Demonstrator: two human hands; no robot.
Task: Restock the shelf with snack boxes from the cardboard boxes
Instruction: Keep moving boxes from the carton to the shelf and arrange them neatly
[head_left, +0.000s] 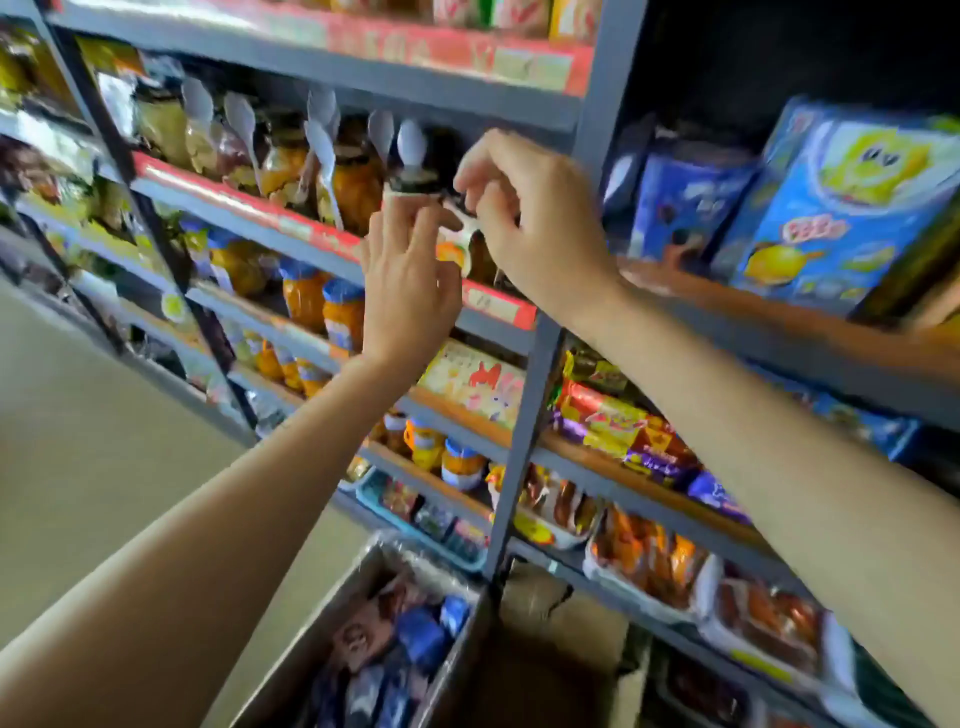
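Snack boxes (395, 644) are waiting in the cardboard box (332, 613) near the shelf (524, 415) foot. Higher up, both hands are working a jar (457, 244) at the shelf's front edge: the right hand (524, 208) is pinching its lid wrapping, the left hand (410, 291) is steadying it with loosely curled fingers, seemingly to straighten it.

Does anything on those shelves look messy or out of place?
Nothing stands out, though the picture is blurry. Both hands, left hand and right hand, hold a jar at the shelf edge.
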